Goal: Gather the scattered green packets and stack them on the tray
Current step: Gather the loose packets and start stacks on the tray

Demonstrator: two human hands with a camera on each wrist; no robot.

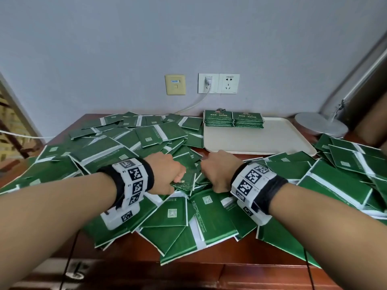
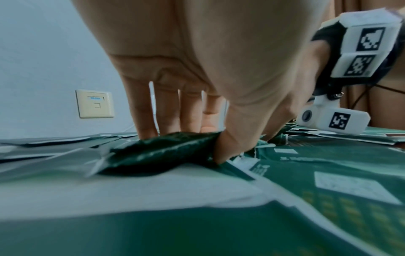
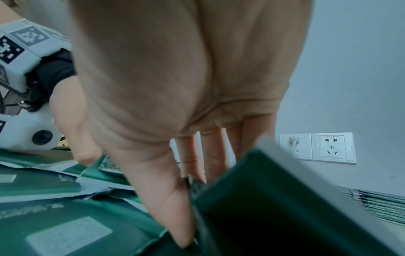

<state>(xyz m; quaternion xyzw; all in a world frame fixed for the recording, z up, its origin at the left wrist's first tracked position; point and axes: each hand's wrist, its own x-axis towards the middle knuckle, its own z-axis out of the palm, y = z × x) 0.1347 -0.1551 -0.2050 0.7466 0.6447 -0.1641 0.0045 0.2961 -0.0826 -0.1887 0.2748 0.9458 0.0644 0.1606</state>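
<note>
Green packets (image 1: 117, 151) lie scattered over the wooden table. Both hands meet in the middle of the pile. My left hand (image 1: 178, 176) pinches a small bundle of packets (image 1: 185, 182) between thumb and fingers; in the left wrist view the left hand (image 2: 197, 143) holds a dark green packet (image 2: 153, 154) low on the heap. My right hand (image 1: 206, 174) grips the bundle's other side; in the right wrist view the right hand (image 3: 192, 207) pinches a tilted packet (image 3: 274, 207). The cream tray (image 1: 261, 141) at the back right carries two neat packet stacks (image 1: 233, 120).
More packets (image 1: 345, 174) are heaped to the right of the tray. A round grey lamp base (image 1: 320, 124) stands behind them. Wall sockets (image 1: 218, 83) with a white cable sit above the table. The table's front edge (image 1: 188, 266) is close to me.
</note>
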